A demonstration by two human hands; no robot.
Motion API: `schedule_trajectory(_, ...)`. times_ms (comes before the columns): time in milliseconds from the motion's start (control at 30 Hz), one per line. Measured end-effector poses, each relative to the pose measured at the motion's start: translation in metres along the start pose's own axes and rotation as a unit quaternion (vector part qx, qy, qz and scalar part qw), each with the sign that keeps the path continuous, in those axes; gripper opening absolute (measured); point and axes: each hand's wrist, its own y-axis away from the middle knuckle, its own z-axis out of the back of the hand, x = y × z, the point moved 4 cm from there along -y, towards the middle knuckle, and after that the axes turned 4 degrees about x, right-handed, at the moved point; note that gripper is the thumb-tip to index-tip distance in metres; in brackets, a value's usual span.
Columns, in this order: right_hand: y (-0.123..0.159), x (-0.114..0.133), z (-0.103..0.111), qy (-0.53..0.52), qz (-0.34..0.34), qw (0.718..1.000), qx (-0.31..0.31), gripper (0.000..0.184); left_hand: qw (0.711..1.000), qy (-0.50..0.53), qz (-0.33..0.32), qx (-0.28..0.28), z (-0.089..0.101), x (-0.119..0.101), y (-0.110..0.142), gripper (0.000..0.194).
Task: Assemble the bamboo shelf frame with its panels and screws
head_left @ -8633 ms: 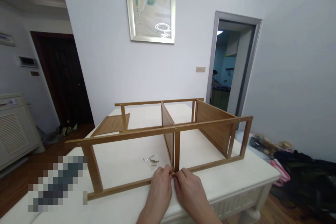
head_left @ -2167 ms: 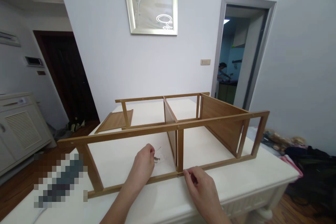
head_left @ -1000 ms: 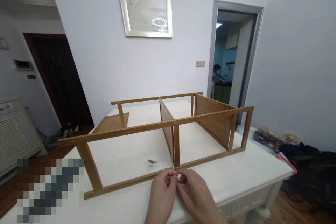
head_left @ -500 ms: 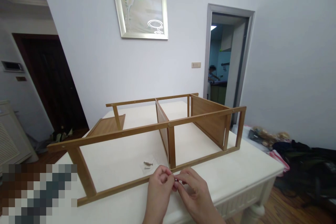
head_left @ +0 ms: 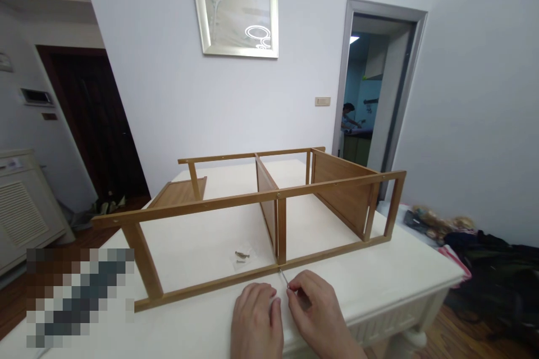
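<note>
Between the thumb and fingertips of my right hand (head_left: 315, 308) is a thin silver screw (head_left: 284, 279). Its far end meets the lower rail of the wooden shelf frame (head_left: 236, 279), close to the foot of the middle upright. My left hand (head_left: 256, 317) is just to the left, in front of the same rail. Its fingers are loosely bent, the thumb stands apart, and I see nothing held in it. Inside the frame, a small clear bag (head_left: 245, 258) with several metal screws lies on the white table (head_left: 197, 325).
A loose wooden panel (head_left: 179, 195) lies at the table's far left. The shelf frame lies on its side, with a panel at its right end. Dark bags (head_left: 492, 269) are heaped beyond the table's right edge. A person (head_left: 348, 118) is visible through the doorway.
My hands, which were together at the small metal piece, have come apart. My right hand now holds the screw against the rail, and my left hand has let go. The view has shifted slightly.
</note>
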Motion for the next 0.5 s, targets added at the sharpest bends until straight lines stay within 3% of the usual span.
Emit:
schedule_trajectory(167, 0.0007, 0.0024, 0.0, 0.011, 0.003, 1.0, 0.018, 0.012, 0.998, -0.044, -0.026, 0.042, -0.0033, -0.0034, -0.0013, 0.024)
schedule_trajectory(500, 0.0018, 0.0014, -0.0033, 0.009, 0.006, 0.999, 0.041, 0.011, 0.997, -0.059, -0.039, 0.043, -0.0055, -0.0054, 0.0009, 0.024)
